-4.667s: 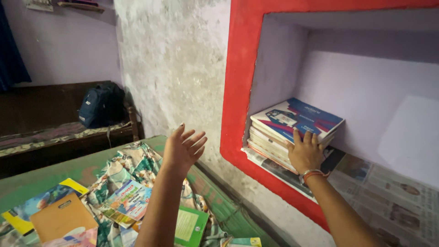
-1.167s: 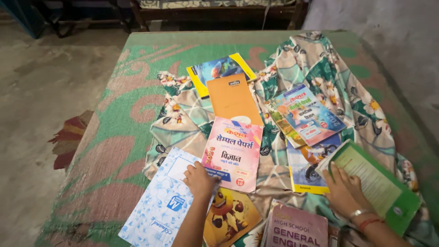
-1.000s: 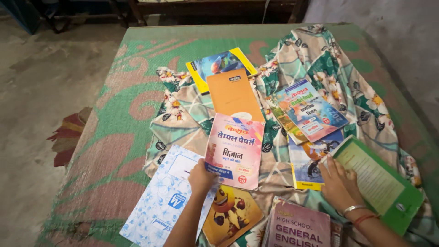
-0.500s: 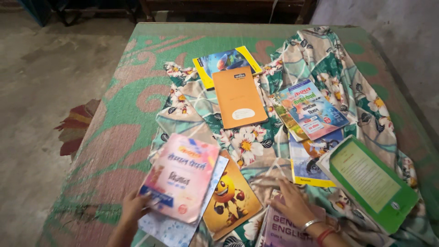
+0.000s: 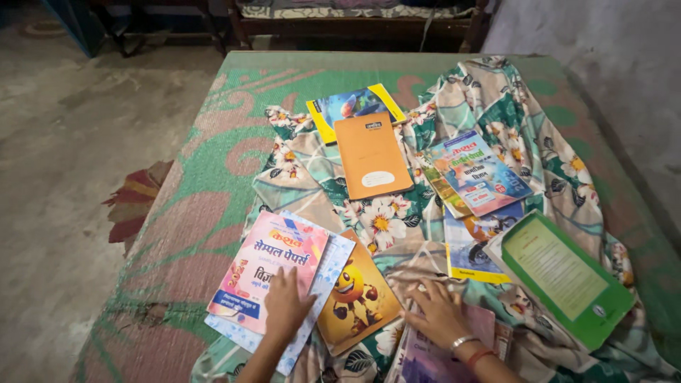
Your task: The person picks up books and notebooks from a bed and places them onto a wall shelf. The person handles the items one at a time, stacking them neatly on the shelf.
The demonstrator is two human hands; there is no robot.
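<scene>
The left hand [image 5: 287, 305] lay flat, grip released, fingers spread on the pink book [image 5: 269, 280], a glossy thin paperback that sat tilted on top of a pale blue patterned book [image 5: 323, 273] near the front left of the bed [image 5: 213, 213]. The right hand [image 5: 440, 312], also flat with its grip released, pressed on a purple book [image 5: 425, 358] whose smooth cover ran out of the lower edge of the view; a bracelet and a red thread circled that wrist. Between the two hands lay an orange-brown book [image 5: 355, 298] with a cartoon face on a shiny cover, its left edge tucked under the blue one. All of these rested on a crumpled floral cloth [image 5: 383, 220], soft and folded, printed with white flowers on green and beige. Under the cloth the bed showed a coarse woven cover in green and dull red. Farther back lay a plain matte orange notebook [image 5: 372, 156], overlapping a yellow-edged book [image 5: 351, 106]. To the right sat a colourful paperback [image 5: 479, 174] over a blue-and-yellow notebook [image 5: 472, 245], and just beside those a green-bordered book [image 5: 567, 273] lay at an angle. A rough plaster wall [image 5: 603, 42] rose at the right, and bare concrete floor [image 5: 64, 177] spread to the left, with dark wooden furniture [image 5: 355, 21] beyond the bed.
</scene>
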